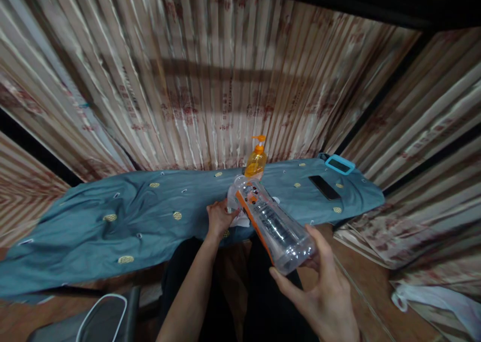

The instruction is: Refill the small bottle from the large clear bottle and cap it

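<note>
My right hand (319,287) grips the base of a large clear plastic bottle (276,227) with an orange stripe and a printed cartoon. The bottle is tilted, its far end pointing up and left over the cloth. At that far end my left hand (220,219) has its fingers closed around a clear plastic piece (232,198), partly hidden by the bottle; its kind cannot be made out. Something white (240,219) shows just beneath. Behind the bottle stands an orange pump bottle (256,162) with some orange liquid in it, untouched.
A blue-green cloth with pineapple prints (150,217) covers the long narrow table. On its right lie a black phone (323,187) and a light-blue-framed device (340,164). Pleated curtains (210,81) surround the table. A white bag (436,299) rests at lower right.
</note>
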`<state>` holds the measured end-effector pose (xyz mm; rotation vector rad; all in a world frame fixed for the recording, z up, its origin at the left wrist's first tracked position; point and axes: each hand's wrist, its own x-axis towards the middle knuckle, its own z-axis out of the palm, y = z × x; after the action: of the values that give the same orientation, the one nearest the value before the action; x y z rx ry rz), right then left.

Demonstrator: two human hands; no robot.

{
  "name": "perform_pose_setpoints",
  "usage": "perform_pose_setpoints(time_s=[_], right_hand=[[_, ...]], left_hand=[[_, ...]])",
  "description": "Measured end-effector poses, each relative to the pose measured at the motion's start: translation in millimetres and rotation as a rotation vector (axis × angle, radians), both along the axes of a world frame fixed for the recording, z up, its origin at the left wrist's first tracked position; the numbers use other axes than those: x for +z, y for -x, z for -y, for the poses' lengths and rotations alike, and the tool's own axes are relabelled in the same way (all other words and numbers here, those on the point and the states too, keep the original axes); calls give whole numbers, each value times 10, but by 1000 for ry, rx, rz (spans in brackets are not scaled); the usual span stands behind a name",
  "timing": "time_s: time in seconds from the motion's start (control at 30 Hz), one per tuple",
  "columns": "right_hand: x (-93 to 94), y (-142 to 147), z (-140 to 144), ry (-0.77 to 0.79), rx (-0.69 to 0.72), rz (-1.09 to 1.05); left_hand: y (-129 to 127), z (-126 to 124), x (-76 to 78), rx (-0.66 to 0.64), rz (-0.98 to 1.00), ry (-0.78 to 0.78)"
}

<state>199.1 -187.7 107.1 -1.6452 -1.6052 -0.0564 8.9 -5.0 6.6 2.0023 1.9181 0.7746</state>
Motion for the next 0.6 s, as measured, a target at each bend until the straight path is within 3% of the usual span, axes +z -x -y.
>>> perform_pose_setpoints(time_s=[0.6], right_hand=[[14, 8, 2, 9, 3, -11]], left_hand=[[1, -1, 2, -1, -14, 4]])
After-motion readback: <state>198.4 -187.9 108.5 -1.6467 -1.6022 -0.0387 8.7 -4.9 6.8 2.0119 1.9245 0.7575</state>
